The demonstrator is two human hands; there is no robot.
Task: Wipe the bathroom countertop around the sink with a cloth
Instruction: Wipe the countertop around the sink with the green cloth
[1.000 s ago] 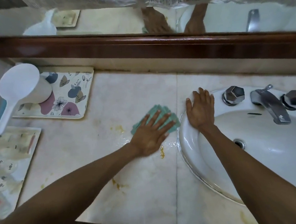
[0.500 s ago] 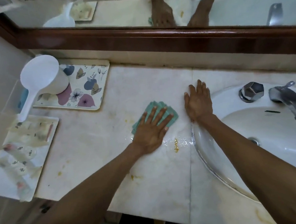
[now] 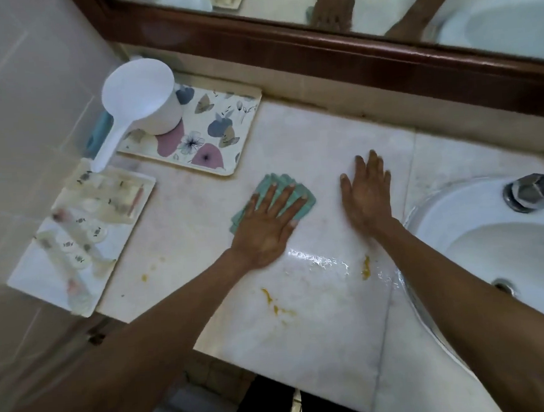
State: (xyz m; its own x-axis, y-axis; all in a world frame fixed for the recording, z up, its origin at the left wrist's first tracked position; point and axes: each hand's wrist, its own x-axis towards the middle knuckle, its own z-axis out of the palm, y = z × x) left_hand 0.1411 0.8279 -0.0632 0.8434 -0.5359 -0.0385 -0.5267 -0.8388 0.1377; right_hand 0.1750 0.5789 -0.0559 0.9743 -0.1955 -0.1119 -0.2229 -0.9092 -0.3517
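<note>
My left hand [image 3: 267, 224] lies flat, fingers spread, pressing a folded teal cloth [image 3: 305, 195] onto the pale marble countertop [image 3: 308, 145]. Only the cloth's far edge and left corner show past my fingers. My right hand [image 3: 365, 196] rests palm down on the bare counter, just left of the white sink [image 3: 479, 246], holding nothing. A wet shiny streak [image 3: 319, 260] and yellow smears [image 3: 365, 267] lie on the counter close to my wrists.
A floral tray [image 3: 217, 135] with a white plastic dipper [image 3: 141, 99] sits at the back left. A second tray [image 3: 83, 238] with small items lies at the left edge. A chrome tap handle [image 3: 533, 192] stands on the sink rim. The wood-framed mirror [image 3: 334, 53] runs behind.
The left hand has slid the cloth leftward, away from the sink. The right hand has left the sink rim and lies on the counter. The view has swung left.
</note>
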